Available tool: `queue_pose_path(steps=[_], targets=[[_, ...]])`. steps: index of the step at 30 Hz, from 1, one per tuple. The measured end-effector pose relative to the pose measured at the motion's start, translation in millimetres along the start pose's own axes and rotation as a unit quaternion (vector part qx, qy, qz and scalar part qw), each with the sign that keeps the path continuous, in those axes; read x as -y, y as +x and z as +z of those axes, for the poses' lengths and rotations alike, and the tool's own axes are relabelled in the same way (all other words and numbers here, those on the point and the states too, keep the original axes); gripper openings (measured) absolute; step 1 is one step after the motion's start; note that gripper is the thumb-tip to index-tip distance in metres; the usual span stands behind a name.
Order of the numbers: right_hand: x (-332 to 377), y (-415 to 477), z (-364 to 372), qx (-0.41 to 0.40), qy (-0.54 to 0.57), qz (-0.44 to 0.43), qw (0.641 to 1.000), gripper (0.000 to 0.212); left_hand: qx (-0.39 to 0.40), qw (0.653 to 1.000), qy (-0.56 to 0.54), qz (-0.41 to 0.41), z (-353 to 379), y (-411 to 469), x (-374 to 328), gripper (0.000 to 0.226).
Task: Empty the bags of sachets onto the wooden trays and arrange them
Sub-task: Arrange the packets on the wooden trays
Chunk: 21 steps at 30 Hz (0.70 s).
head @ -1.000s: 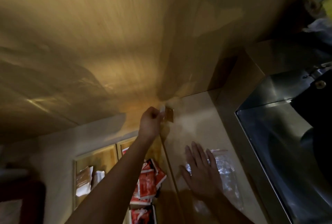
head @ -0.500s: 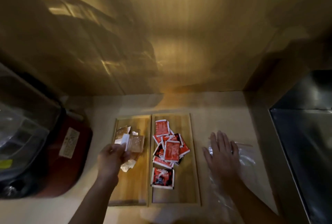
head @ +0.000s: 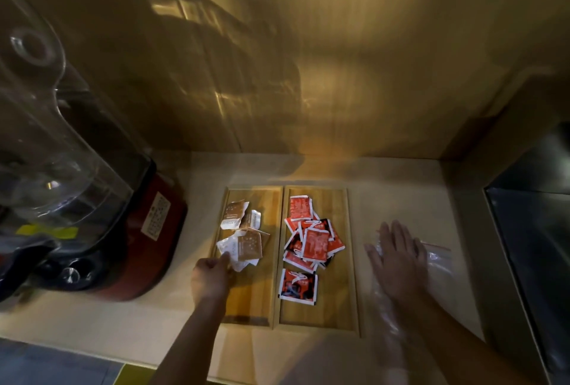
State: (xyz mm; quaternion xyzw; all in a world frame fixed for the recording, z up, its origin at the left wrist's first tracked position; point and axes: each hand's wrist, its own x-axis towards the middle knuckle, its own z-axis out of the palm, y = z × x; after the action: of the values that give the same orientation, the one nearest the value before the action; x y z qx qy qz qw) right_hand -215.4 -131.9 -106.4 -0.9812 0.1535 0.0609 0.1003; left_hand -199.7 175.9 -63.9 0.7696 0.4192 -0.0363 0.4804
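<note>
Two piles are waiting: the left hand (head: 211, 276) is pinching a sachet (head: 230, 253) on the left tray (head: 248, 307), red sachets (head: 313, 241) are lying jumbled on the right tray (head: 324, 313), and the right hand (head: 398, 258), fingers spread, is pressing the bag (head: 438, 262) flat, so arranging is probably starting, calling for neat rows.

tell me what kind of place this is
Most likely a kitchen or café prep counter: a blender with a clear jug on a red base stands at the left, a steel fixture, perhaps a sink, sits at the right, and wooden trays hold red sachets and brown and white sachets.
</note>
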Motion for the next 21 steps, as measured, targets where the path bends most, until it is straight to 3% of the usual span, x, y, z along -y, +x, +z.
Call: queue_pose_path(steps=[2,4,7,10,13,16,18,21], targets=[[-1.8,3.3,-3.2,0.016,0.006,-0.001,1.000,0.065,-0.014,0.998,-0.011,0.053,-2.6,-12.7,-10.6,0.016],[-1.4,4.9,-10.3,0.008,0.034,0.007,0.999,0.068,0.021,0.992,-0.058,0.110,-0.1,-35.7,-28.0,0.011],[-2.0,1.3,-29.4,-0.039,0.104,0.033,0.993,0.051,0.152,0.968,-0.081,0.185,17.6,-74.6,-49.5,0.014],[-8.4,-7.3,-47.8,-0.071,0.134,0.054,0.987,0.038,0.284,0.930,-0.004,0.231,52.0,-107.2,-54.8,0.014],[-23.4,-20.0,-56.4,-0.063,0.150,0.090,0.982,0.032,0.365,0.893,0.058,0.255,90.8,-135.3,-52.2,0.019],[-39.7,-34.4,-54.5,-0.052,0.163,0.135,0.976,0.030,0.387,0.876,0.114,0.263,118.2,-152.0,-41.3,0.019],[-44.8,-44.1,-53.1,-0.018,0.167,0.150,0.974,0.029,0.377,0.862,0.167,0.295,128.7,-154.3,-34.2,0.003],[-40.6,-55.1,-50.7,0.030,0.180,0.154,0.971,0.031,0.314,0.834,0.290,0.348,134.6,-145.9,-24.8,0.038]])
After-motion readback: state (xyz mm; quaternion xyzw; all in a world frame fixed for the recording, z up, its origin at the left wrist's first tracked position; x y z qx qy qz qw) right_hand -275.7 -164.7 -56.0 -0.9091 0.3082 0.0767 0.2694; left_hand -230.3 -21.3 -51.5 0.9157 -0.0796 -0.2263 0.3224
